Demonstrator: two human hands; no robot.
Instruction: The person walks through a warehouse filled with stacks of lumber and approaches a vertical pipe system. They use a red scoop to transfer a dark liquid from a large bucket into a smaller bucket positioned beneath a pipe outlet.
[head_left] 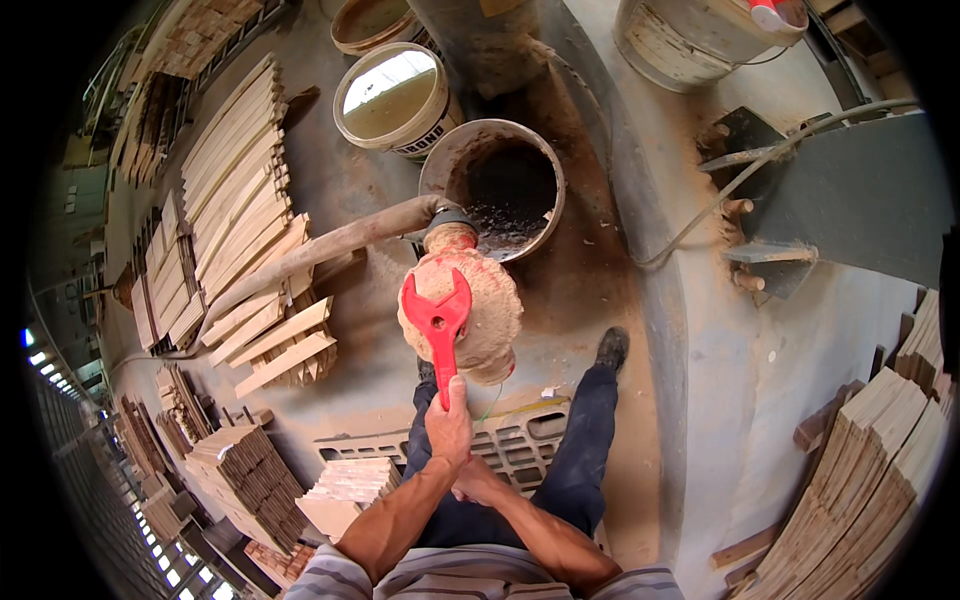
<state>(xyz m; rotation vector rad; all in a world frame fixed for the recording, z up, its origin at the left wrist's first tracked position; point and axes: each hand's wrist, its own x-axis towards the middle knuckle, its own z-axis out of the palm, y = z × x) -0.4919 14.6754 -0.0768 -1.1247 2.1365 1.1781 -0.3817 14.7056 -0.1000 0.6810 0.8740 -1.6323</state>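
Note:
My left hand (pixel 449 428) is wrapped round the handle of a red open-ended wrench (pixel 440 318), whose jaw points away from me. Beneath the wrench is a rounded fitting (pixel 490 305) caked in pale dust, with red paint showing through in patches. A thick dusty hose (pixel 330 250) joins its far end through a dark collar (pixel 455 217). I cannot tell whether the wrench touches the fitting. My right hand (pixel 476 481) is close to my body, beside my left wrist. The left forearm partly covers it and its fingers are hidden.
An open bucket (pixel 557 190) with dark contents stands beyond the fitting, beside a bucket of liquid (pixel 441 100). Wooden strips (pixel 240 170) lie stacked at left, more boards (pixel 860 450) at right. A slotted metal grate (pixel 515 450) lies by my feet. A grey metal structure (pixel 860 190) juts in.

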